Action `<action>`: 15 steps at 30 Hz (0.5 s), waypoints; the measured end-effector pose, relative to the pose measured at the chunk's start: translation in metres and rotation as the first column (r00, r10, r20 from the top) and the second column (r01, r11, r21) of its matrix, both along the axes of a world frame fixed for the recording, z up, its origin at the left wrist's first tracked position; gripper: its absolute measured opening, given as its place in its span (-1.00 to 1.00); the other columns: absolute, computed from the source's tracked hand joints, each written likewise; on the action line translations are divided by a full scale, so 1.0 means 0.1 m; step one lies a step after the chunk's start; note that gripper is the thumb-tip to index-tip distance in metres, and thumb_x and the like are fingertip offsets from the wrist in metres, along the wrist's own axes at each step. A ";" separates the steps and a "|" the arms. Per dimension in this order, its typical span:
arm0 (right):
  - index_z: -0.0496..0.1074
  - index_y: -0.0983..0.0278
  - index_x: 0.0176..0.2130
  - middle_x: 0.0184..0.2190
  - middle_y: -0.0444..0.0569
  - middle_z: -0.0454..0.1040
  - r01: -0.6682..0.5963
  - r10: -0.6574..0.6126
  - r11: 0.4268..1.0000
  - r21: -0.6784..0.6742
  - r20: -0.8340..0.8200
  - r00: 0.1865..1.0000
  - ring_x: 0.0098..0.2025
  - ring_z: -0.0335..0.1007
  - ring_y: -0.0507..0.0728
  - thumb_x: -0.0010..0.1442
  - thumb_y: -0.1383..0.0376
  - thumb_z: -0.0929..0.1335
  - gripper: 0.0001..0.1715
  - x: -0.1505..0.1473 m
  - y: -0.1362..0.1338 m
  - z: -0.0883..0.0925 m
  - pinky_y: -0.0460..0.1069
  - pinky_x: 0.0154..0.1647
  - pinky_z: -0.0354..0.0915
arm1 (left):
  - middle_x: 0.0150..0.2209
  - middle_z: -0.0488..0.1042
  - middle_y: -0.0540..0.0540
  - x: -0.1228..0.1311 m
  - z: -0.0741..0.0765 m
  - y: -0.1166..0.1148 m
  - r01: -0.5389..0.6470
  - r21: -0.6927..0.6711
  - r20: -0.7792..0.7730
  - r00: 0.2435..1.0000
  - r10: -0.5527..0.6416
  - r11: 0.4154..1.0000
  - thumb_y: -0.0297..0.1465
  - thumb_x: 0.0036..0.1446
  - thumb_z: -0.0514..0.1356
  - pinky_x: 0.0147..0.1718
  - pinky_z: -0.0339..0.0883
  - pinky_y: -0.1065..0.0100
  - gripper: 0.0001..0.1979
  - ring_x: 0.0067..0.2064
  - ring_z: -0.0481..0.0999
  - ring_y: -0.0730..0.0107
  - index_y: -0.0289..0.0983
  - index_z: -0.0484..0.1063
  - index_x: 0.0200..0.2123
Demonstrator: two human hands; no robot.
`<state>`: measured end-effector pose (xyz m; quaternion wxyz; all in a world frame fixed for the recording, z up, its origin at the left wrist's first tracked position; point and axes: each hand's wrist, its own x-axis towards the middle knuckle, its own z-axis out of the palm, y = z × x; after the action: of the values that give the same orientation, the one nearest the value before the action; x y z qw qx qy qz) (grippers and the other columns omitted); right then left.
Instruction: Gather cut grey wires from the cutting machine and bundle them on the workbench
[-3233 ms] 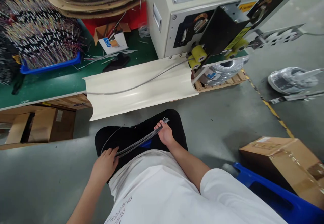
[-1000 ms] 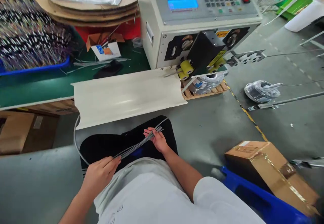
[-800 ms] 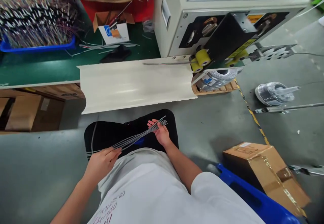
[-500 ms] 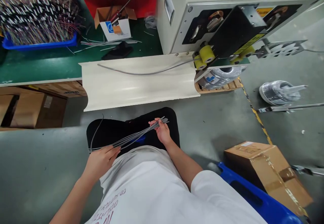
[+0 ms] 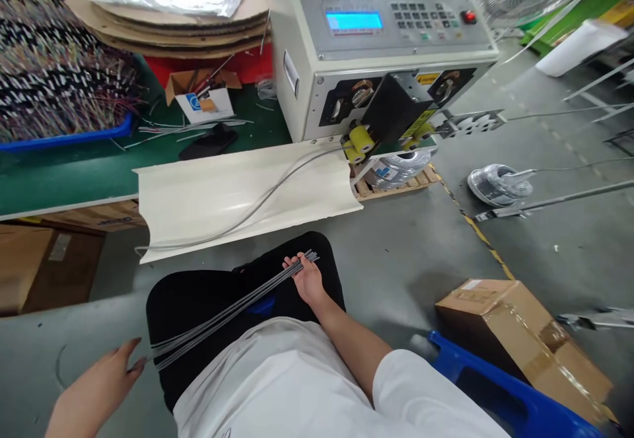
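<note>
A bundle of thin grey cables (image 5: 222,318) slants across my lap, its pale stripped ends at the left. My right hand (image 5: 308,281) is closed around the bundle near its upper right end, a short length sticking out past the fingers. Beyond the bundle's left ends is my left hand (image 5: 102,378), thumb and forefinger apart, somewhat blurred. Close to its fingertips a thin strand shows, and whether they touch it is unclear. A faint curved cable piece (image 5: 60,365) appears to the left of that hand. Another grey cable (image 5: 270,193) lies bent across the cream chute.
The curved cream chute (image 5: 198,200) runs below yellow rollers (image 5: 357,144) on a machine (image 5: 307,68) with a lit screen. At the left, a blue tray (image 5: 64,141) holds many wires. Cardboard boxes (image 5: 525,339) and a blue chair part (image 5: 495,385) are at the right.
My left hand has left the bundle and moved left and down. The bundle lies straighter in my right hand. The chute's cable reaches farther toward the lower left. The view has tilted up.
</note>
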<state>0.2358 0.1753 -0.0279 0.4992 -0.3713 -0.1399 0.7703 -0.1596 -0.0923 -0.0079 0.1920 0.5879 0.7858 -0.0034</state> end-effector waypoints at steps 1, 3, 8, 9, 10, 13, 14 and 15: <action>0.45 0.19 -0.28 -0.43 -0.14 0.49 0.010 -0.010 1.000 -0.021 0.002 1.000 -0.19 0.54 0.19 0.11 0.18 0.49 -0.79 -0.01 0.01 0.00 0.22 0.10 0.37 | -0.34 0.62 -0.27 0.02 -0.05 0.00 0.016 0.011 0.004 1.000 -0.016 1.000 -0.21 0.13 0.03 -0.48 0.45 0.17 -0.57 -0.34 0.64 -0.07 -0.31 0.53 -0.09; 0.44 0.20 -0.29 -0.48 -0.17 0.42 0.015 -0.014 0.999 -0.044 0.008 1.000 -0.30 0.49 0.14 0.11 0.18 0.48 -0.80 -0.03 0.03 0.00 0.19 0.02 0.40 | -0.32 0.62 -0.26 0.11 -0.11 0.06 0.045 0.029 -0.010 0.999 -0.045 0.999 -0.19 0.10 0.03 -0.49 0.48 0.13 -0.57 -0.32 0.64 -0.12 -0.28 0.56 -0.14; 0.42 0.22 -0.30 -0.48 -0.15 0.37 -0.014 0.015 1.000 -0.027 0.028 1.000 -0.32 0.44 0.13 0.11 0.15 0.48 -0.76 -0.06 0.04 -0.03 0.13 -0.11 0.39 | -0.15 0.63 -0.26 0.61 0.26 0.60 0.171 0.065 0.022 0.985 -0.173 0.983 -0.17 0.14 0.03 -0.29 0.56 0.07 -0.56 -0.16 0.65 -0.08 -0.25 0.57 -0.09; 0.43 0.22 -0.29 -0.48 -0.15 0.37 -0.022 0.022 1.000 -0.007 0.045 0.999 -0.33 0.44 0.13 0.11 0.13 0.47 -0.74 -0.07 0.04 -0.04 0.12 -0.13 0.38 | -0.09 0.62 -0.20 0.76 0.45 0.77 0.245 0.117 0.065 0.965 -0.254 0.962 -0.20 0.18 0.04 -0.22 0.56 0.12 -0.56 -0.12 0.64 0.01 -0.20 0.52 0.03; 0.43 0.23 -0.28 -0.49 -0.15 0.38 -0.031 0.030 0.999 0.016 0.067 0.997 -0.34 0.43 0.13 0.11 0.12 0.47 -0.73 -0.08 0.04 -0.06 0.10 -0.15 0.36 | -0.01 0.60 -0.12 0.92 0.65 0.96 0.336 0.201 0.115 0.925 -0.363 0.920 -0.21 0.22 0.06 -0.13 0.55 0.21 -0.55 -0.04 0.62 0.12 -0.13 0.44 0.14; 0.44 0.24 -0.26 -0.50 -0.15 0.37 -0.052 0.041 0.996 0.079 0.132 0.990 -0.39 0.41 0.10 0.12 0.06 0.46 -0.68 -0.11 0.02 -0.10 0.06 -0.22 0.32 | 0.00 0.57 -0.04 1.38 1.28 1.54 0.506 0.542 0.017 0.792 -0.611 0.671 -0.33 0.27 0.10 0.00 0.45 0.29 -0.62 0.00 0.57 0.29 -0.02 0.42 0.13; 0.44 0.24 -0.27 -0.51 -0.16 0.36 -0.054 0.040 0.994 0.091 0.146 0.988 -0.41 0.40 0.09 0.12 0.05 0.46 -0.66 -0.12 0.01 -0.10 0.05 -0.25 0.30 | -0.01 0.56 -0.06 1.50 1.44 1.73 0.491 0.635 -0.056 0.799 -0.598 0.596 -0.36 0.26 0.12 0.04 0.42 0.25 -0.64 0.00 0.55 0.28 -0.05 0.43 0.11; 0.43 0.24 -0.28 -0.51 -0.17 0.35 -0.054 0.039 0.994 0.097 0.156 0.987 -0.42 0.39 0.09 0.11 0.03 0.46 -0.65 -0.12 0.01 -0.11 0.04 -0.27 0.29 | -0.02 0.56 -0.08 1.60 1.57 1.91 0.467 0.702 -0.129 0.826 -0.549 0.538 -0.38 0.25 0.15 0.06 0.38 0.20 -0.65 0.01 0.53 0.24 -0.08 0.45 0.09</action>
<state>0.2236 0.1761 -0.0386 0.4869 -0.4007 -0.2256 0.7426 0.0005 0.0984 0.1490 -0.0162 0.8163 0.5082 0.2740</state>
